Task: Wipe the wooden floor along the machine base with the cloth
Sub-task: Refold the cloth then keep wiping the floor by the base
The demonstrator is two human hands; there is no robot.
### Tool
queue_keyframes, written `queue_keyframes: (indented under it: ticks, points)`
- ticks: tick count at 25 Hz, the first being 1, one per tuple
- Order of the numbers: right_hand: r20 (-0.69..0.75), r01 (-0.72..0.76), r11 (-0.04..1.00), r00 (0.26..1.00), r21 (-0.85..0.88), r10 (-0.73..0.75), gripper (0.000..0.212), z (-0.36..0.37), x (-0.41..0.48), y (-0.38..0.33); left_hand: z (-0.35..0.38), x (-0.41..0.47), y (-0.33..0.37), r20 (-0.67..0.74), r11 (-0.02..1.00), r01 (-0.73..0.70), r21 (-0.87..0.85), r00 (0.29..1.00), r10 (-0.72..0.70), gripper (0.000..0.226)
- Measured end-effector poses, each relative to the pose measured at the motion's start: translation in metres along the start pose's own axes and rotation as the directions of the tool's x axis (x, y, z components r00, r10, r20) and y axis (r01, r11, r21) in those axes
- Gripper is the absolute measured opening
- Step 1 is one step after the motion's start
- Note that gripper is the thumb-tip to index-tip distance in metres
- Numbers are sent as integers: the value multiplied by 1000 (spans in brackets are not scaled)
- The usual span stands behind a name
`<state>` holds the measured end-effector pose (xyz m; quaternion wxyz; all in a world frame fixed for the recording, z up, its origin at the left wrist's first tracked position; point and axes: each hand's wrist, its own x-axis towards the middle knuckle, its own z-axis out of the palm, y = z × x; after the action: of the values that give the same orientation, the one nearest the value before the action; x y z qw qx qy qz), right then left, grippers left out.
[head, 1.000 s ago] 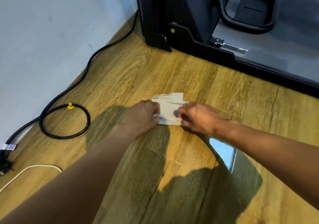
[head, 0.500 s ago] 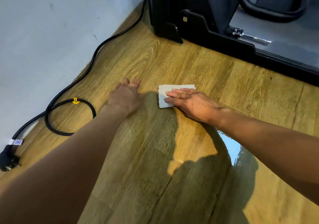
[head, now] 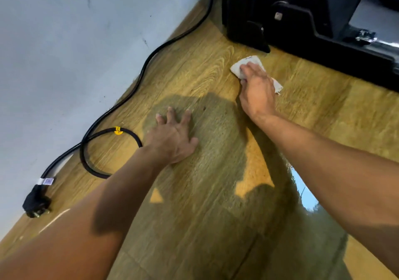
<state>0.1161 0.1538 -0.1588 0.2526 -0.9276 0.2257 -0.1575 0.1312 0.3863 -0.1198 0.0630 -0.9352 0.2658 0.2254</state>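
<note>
While the left grip (head: 172, 141) rests splayed, the cloth (head: 248, 61) lies pressed under the flat-fingered right grip (head: 257, 92).

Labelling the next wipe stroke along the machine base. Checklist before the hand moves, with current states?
1. Contact: right hand flat on the cloth, pressing it down: ok.
2. Cloth on the wooden floor, near the machine base but not touching it: ok.
3. Floor strip along the base free of objects: ok.
4. Brace: left hand flat on the floor, apart from the cloth: ok.
5. The black cable runs by the wall, clear of the cloth: ok.
6. Dirt left on the floor: cannot tell.
</note>
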Motion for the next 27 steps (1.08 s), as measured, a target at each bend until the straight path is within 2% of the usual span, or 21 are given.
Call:
queue_keyframes:
  ticks: [2,4,5,6,8,10,11,12,13,14,15,16,18,19,20,21,23,24,25,26,27]
  points:
    - [137,183,983,974,-4,-181,48,9,-19,-7,-2,-1,1,2,1000,9,-6,1000,-9,75]
    - [322,451,891,851,-46,-415,54,4,-21,-2,-3,-1,2,2,1000,13,1,1000,-13,74]
    - [368,505,861,813,-61,-452,56,-1,-9,5,-4,-2,3,1,1000,6,9,1000,-6,73]
    - [363,483,871,830,-89,-423,56,-5,6,10,-3,-2,2,-2,1000,-1,15,1000,1,73]
    - [265,265,957,937,-121,-226,53,-8,25,12,-5,-1,0,-2,1000,-8,14,1000,8,70]
    - [233,107,994,968,-28,-98,48,-1,0,-10,-8,-1,-4,4,1000,-11,-12,1000,11,67]
    - [271,113,993,955,39,-120,46,7,-27,-24,-10,-1,-6,9,1000,-8,-23,1000,8,64]
    - [306,233,971,922,49,-236,47,13,-58,-38,-12,-1,-7,12,1000,-3,-30,1000,4,62]
    - [340,400,914,853,65,-397,48,11,-89,-47,-13,-2,-7,10,999,1,-41,1000,0,59]
    - [372,499,860,783,106,-499,47,4,-104,-50,-14,-3,-7,0,998,1,-59,1000,-1,56]
    - [399,549,821,725,158,-562,45,0,-98,-43,-16,-3,-9,-12,997,-4,-83,1000,3,55]
    - [395,531,827,730,186,-557,43,-7,-82,-33,-18,-2,-10,-19,994,-16,-106,1000,14,56]
    - [354,298,944,875,144,-330,42,-10,-43,-18,-24,-1,-16,-25,990,-47,-135,999,44,57]
    - [321,196,971,919,134,-229,44,-9,-33,-15,-27,-1,-19,-19,987,-49,-154,999,46,58]
    - [303,146,980,936,137,-182,45,-4,-35,-20,-30,-1,-22,-10,983,-44,-179,999,43,58]
    - [308,167,971,927,168,-213,44,-1,-50,-31,-33,-2,-24,-5,979,-43,-198,999,43,58]
    - [375,327,903,829,278,-415,40,3,-110,-61,-37,-3,-27,-1,975,-52,-217,999,53,59]
    - [354,444,829,756,340,-550,41,4,-146,-70,-38,-3,-28,9,973,-51,-224,999,54,60]
    - [350,544,760,677,354,-648,44,0,-175,-77,-39,-3,-29,20,973,-41,-227,999,47,60]
    - [352,684,653,553,326,-755,49,-7,-189,-80,-39,-2,-29,26,973,-31,-228,999,37,61]
    - [377,744,580,460,331,-804,50,-8,-184,-75,-39,-3,-28,23,974,-23,-227,999,29,60]
